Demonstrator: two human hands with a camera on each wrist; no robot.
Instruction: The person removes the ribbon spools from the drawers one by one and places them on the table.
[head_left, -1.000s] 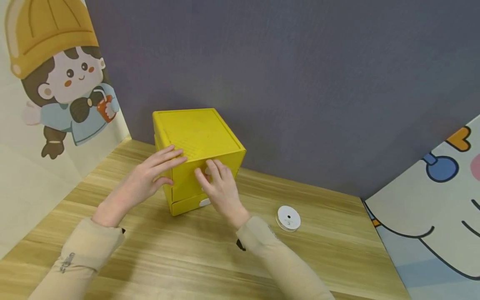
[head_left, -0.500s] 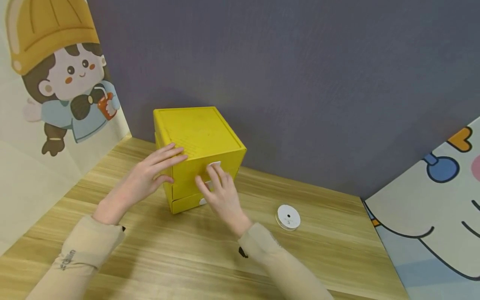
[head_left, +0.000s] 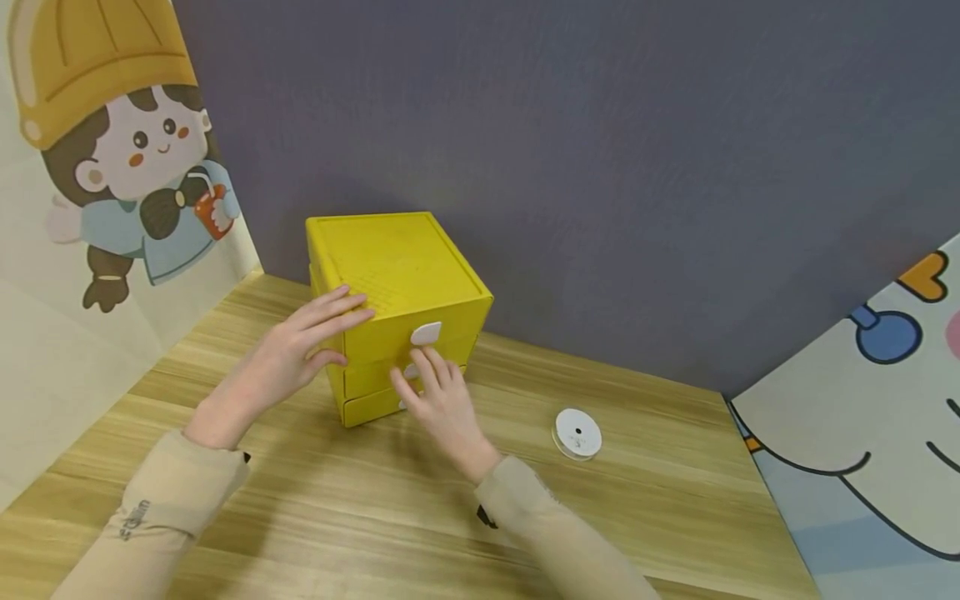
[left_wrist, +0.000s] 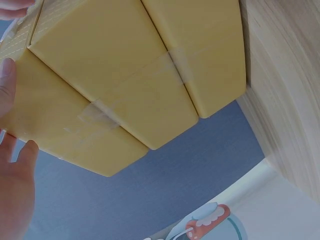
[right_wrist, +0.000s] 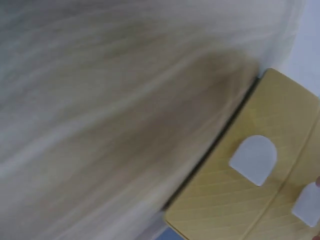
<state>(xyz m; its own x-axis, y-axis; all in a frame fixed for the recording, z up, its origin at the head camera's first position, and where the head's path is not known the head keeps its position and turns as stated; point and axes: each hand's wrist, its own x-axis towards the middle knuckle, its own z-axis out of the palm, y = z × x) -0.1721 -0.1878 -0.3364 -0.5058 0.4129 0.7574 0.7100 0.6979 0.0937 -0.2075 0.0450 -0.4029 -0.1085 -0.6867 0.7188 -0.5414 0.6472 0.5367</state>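
A yellow three-drawer box (head_left: 397,258) stands on the wooden table, with a white rounded pull tab on each drawer. My left hand (head_left: 288,354) rests at its front left edge, fingers stretched over the top and thumb along the side; the left wrist view shows its fingertips (left_wrist: 7,80) on the yellow side wall. My right hand (head_left: 442,408) is at the middle drawer, its thumb and fingers spread about the middle pull tab (head_left: 411,369). Above those fingers the top pull tab (head_left: 426,333) is uncovered. The bottom pull tab (right_wrist: 255,159) shows fully in the right wrist view.
To the right of the box, a white spool (head_left: 577,433) lies flat on the wooden table (head_left: 652,475). A dark panel (head_left: 570,183) rises close behind the box. Printed cartoon walls stand at the left and right.
My right hand has come off the top pull tab and moved down to the middle one, leaving the top tab in sight. My left hand and the box have stayed put.
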